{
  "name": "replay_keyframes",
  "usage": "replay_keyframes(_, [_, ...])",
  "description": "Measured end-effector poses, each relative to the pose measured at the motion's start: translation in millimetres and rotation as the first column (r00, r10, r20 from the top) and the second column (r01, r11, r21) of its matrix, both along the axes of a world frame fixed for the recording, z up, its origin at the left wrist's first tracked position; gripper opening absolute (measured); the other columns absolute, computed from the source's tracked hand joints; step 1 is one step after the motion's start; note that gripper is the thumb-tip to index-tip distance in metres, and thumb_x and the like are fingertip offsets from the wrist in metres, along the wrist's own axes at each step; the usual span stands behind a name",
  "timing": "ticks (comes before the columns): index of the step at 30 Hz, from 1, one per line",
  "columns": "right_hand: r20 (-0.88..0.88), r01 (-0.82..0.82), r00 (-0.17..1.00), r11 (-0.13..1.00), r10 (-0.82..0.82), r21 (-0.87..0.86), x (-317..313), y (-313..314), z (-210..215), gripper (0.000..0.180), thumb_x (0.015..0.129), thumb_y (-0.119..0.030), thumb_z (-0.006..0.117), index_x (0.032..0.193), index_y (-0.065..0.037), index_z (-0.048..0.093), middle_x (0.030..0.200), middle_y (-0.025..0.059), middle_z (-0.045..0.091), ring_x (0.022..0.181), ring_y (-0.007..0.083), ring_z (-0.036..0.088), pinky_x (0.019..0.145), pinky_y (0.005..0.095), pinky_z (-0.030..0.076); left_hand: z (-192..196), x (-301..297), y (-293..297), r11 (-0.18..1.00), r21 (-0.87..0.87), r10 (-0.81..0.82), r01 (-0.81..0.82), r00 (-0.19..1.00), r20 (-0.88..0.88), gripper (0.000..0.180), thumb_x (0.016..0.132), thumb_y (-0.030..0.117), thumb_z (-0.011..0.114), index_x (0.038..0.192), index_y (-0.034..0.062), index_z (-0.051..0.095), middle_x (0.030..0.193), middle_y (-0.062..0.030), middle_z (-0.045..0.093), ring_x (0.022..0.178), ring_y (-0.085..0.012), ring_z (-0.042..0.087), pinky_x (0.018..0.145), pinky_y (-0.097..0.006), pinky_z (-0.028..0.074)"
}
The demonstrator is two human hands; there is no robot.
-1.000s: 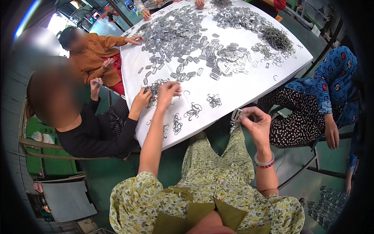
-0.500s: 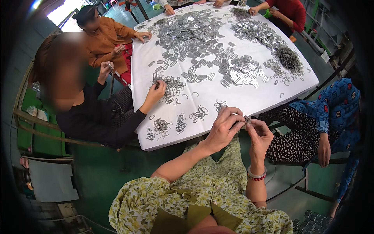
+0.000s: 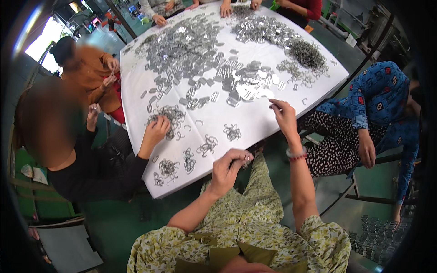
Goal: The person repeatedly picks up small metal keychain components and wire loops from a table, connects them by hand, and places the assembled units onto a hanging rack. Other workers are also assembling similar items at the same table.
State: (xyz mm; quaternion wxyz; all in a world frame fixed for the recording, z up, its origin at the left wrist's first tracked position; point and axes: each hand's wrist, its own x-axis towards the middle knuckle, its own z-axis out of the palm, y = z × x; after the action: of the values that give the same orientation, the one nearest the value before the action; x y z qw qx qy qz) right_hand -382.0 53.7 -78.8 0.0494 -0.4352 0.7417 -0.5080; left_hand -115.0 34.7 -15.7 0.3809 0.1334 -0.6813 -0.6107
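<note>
My left hand [image 3: 227,172] is closed above my lap, just off the table's near edge, its fingers curled round small metal pieces [image 3: 247,162] that blur at the fingertips. My right hand [image 3: 284,119] reaches over the table's right part. Its thumb and stretched index finger are a little apart, at the edge of a bright pile of flat, oval slotted metal plates [image 3: 248,86]; I see nothing clearly between them. On the white-covered table [image 3: 207,123], several small heaps of bent wire hooks lie nearest me, among them one heap [image 3: 232,132] and another [image 3: 208,145].
A large spread of grey slotted plates [image 3: 182,45] covers the far middle. A dark wire heap [image 3: 307,53] lies far right. At left, a co-worker's hand [image 3: 157,129] is in a hook heap [image 3: 173,116]. Another person in patterned blue [image 3: 380,95] sits close on my right.
My hands have parted. The right moved forward to the bright plates; the left drew back lower left, still closed. The whole view has shifted, with the table now further left.
</note>
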Motion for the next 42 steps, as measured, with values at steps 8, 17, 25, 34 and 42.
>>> replay_keyframes(8, [-0.666,0.076,0.714,0.921,0.217,0.382,-65,-78,-68,0.012,0.074,0.002,0.055,0.084,0.000,0.062,0.089,0.0175,0.061,0.090,0.0340,0.057,0.075,0.0417,0.048,-3,16,6,0.996,-0.034,-0.081,0.083,0.995,0.052,0.007,0.093,-0.001,0.055,0.099,-0.0028,0.056,0.096,-0.0133,0.063,0.092,-0.0199,0.063,0.081,-0.031,0.053])
replay_keyframes(17, [0.270,-0.256,0.935,0.965,0.231,0.062,40,0,11,0.016,0.087,-0.010,0.066,0.096,0.003,0.069,0.080,0.0092,0.060,0.071,0.0159,0.057,0.065,0.0295,0.045,-8,8,-4,0.988,-0.156,0.017,-0.006,0.998,0.067,0.005,0.090,-0.003,0.060,0.094,-0.0018,0.057,0.091,-0.0106,0.063,0.083,-0.0158,0.062,0.071,-0.026,0.051])
replay_keyframes(25, [0.348,-0.088,0.915,0.942,0.205,-0.323,144,78,93,0.012,0.081,0.010,0.067,0.093,0.007,0.067,0.084,0.0056,0.063,0.077,0.0101,0.055,0.070,0.0208,0.043,-1,-4,-1,0.972,-0.227,0.078,-0.063,0.995,0.055,0.011,0.086,0.004,0.066,0.095,0.0001,0.060,0.087,-0.0114,0.063,0.079,-0.0250,0.064,0.069,-0.035,0.050])
replay_keyframes(34, [0.454,0.017,0.866,0.897,0.208,-0.442,163,72,75,0.014,0.083,0.010,0.065,0.096,0.006,0.065,0.087,0.0034,0.060,0.078,0.0090,0.053,0.072,0.0206,0.042,-20,6,2,0.863,-0.464,0.231,-0.200,0.973,0.009,0.012,0.082,0.008,0.068,0.088,0.0029,0.059,0.082,-0.0054,0.062,0.077,-0.0256,0.060,0.070,-0.039,0.047])
replay_keyframes(42, [0.521,0.016,0.828,0.919,0.208,-0.393,168,77,70,0.011,0.082,0.007,0.067,0.092,0.005,0.066,0.084,0.0032,0.057,0.081,0.0113,0.050,0.075,0.0223,0.041,-43,30,-57,0.863,-0.428,0.368,-0.269,0.915,0.167,0.036,0.082,0.013,0.071,0.116,0.0048,0.061,0.108,-0.0105,0.065,0.099,-0.0238,0.062,0.083,-0.035,0.051])
